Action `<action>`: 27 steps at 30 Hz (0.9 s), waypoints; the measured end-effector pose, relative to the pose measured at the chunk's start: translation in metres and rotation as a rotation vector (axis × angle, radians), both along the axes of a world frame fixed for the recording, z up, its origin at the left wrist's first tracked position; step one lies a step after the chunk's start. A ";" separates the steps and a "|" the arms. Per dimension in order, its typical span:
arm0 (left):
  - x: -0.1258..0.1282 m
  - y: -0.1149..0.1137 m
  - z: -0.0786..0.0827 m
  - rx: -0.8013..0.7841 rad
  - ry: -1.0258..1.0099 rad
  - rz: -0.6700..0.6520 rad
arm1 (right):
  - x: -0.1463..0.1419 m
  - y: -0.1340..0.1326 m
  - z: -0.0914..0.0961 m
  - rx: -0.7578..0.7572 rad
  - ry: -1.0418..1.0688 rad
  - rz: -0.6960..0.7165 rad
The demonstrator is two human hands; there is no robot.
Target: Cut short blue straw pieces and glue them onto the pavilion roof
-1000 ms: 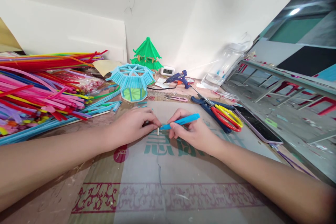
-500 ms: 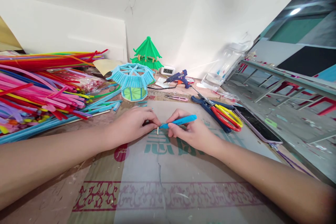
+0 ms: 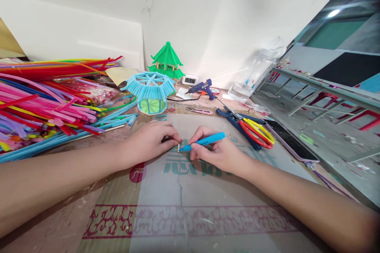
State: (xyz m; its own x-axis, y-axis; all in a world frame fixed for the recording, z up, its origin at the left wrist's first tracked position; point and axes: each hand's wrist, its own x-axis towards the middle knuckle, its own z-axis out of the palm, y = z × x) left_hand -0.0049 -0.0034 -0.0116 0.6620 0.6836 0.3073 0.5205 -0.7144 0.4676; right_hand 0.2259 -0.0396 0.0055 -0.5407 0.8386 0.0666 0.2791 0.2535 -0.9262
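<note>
Right hand: the right hand (image 3: 212, 148) is closed on a blue pen (image 3: 209, 139), thumb and fingers gripping the barrel in a writing hold.
Blue pen: its tip points left toward the left hand, its long axis slanting up and to the right across the view.
Left hand: the left hand (image 3: 158, 136) has thumb and forefinger together, apparently pinched on the far end of a small pale stick (image 3: 178, 148).
Pale stick: it sits between the two hands, just off the left fingertips; its short visible length runs roughly toward the wearer, and the rest is hidden by the fingers.
Pen tip to stick: the tip is at the right side of the stick's near end, crossing its long axis at an angle; whether they touch cannot be told. The left hand is the nearer one, the right reaching the stick only through the pen.
Under the hands: a printed sheet (image 3: 231, 195) on the tabletop (image 3: 56, 231).
Beyond the hands: a light-blue model (image 3: 150, 94) stands in front of a green model (image 3: 168, 57), with a clock (image 3: 189, 80) and a glue gun (image 3: 203, 88) beside them.
Right side: scissors (image 3: 238, 116) and a phone (image 3: 292, 142).
Left side: a heap of coloured pipe cleaners (image 3: 50, 104).
</note>
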 end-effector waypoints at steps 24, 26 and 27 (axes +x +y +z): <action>0.000 0.000 0.000 0.011 -0.017 -0.010 | -0.001 0.003 -0.003 0.051 -0.027 -0.097; 0.000 0.000 0.000 0.009 -0.017 -0.007 | -0.001 0.002 -0.001 0.031 -0.016 -0.054; 0.000 0.000 0.000 0.007 -0.015 -0.006 | -0.001 0.001 0.000 0.022 -0.009 -0.033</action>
State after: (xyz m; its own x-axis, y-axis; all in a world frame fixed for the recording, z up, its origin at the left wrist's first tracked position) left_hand -0.0048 -0.0035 -0.0114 0.6611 0.6775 0.3224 0.5095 -0.7208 0.4701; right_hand 0.2247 -0.0382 0.0058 -0.5135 0.8543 0.0808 0.2957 0.2646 -0.9179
